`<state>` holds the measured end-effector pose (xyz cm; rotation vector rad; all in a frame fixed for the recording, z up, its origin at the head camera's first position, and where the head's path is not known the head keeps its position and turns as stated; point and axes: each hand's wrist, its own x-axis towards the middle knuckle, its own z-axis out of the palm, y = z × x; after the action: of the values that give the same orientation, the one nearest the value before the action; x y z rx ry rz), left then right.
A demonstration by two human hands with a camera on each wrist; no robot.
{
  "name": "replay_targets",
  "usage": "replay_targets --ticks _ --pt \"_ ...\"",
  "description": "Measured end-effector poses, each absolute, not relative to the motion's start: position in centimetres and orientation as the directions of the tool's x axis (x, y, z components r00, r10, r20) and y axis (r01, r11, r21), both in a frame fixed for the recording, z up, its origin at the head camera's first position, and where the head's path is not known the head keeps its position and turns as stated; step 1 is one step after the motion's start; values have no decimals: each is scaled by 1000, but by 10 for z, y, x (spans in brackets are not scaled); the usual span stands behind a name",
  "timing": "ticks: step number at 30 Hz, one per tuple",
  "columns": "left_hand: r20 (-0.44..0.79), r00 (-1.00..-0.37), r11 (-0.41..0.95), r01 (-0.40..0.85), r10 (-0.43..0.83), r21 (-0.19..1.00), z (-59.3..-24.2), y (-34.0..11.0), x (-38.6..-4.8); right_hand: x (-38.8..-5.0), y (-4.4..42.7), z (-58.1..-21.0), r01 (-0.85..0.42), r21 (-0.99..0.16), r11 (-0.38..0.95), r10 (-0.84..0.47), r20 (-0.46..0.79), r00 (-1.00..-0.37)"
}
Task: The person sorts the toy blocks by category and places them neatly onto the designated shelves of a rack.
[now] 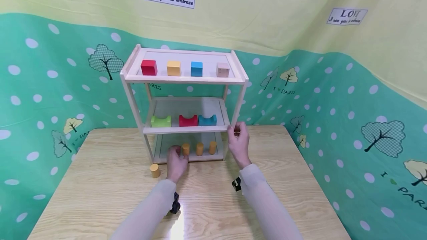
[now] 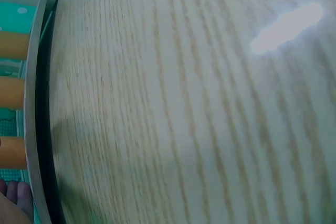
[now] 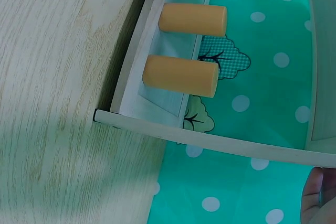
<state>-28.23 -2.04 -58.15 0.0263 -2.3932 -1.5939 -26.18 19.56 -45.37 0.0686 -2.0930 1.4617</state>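
Observation:
A small white three-tier shelf (image 1: 197, 129) stands on the table. On its bottom tier are three upright orange-yellow wooden cylinders, the leftmost cylinder (image 1: 185, 149) at my left hand (image 1: 176, 164). Thumb and fingers of that hand pinch this cylinder, though the grip is partly cut off in the left wrist view. My right hand (image 1: 239, 143) grips the shelf's right side at middle-tier height; its fingers (image 3: 313, 195) show by the frame in the right wrist view. Another wooden cylinder (image 1: 155, 170) stands on the table, left of my left hand.
The top tier carries a red block (image 1: 149, 67), a yellow block (image 1: 174, 68), a blue block (image 1: 196, 69) and a pale wood block (image 1: 222, 70). Notched green (image 1: 161, 122), red (image 1: 188, 121) and blue blocks (image 1: 207, 120) line the middle tier. A patterned cloth (image 1: 83, 84) hangs behind.

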Motion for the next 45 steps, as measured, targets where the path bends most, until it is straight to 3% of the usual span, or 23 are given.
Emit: replay_targets --ticks 7,25,35,45 --pt "239 -956 373 162 -172 914 -584 -22 -278 -278 204 -476 -362 -844 395 288 488 -824" --pt "238 -960 341 176 -149 923 -584 -25 -253 -277 203 -475 -352 -855 380 288 471 -834" --pt "215 -969 317 166 -125 934 -584 -29 -234 -256 193 -449 -366 -844 393 275 488 -828" --pt "216 -967 309 167 -132 936 -586 -38 -220 -254 192 -447 -388 -830 401 273 513 -814"
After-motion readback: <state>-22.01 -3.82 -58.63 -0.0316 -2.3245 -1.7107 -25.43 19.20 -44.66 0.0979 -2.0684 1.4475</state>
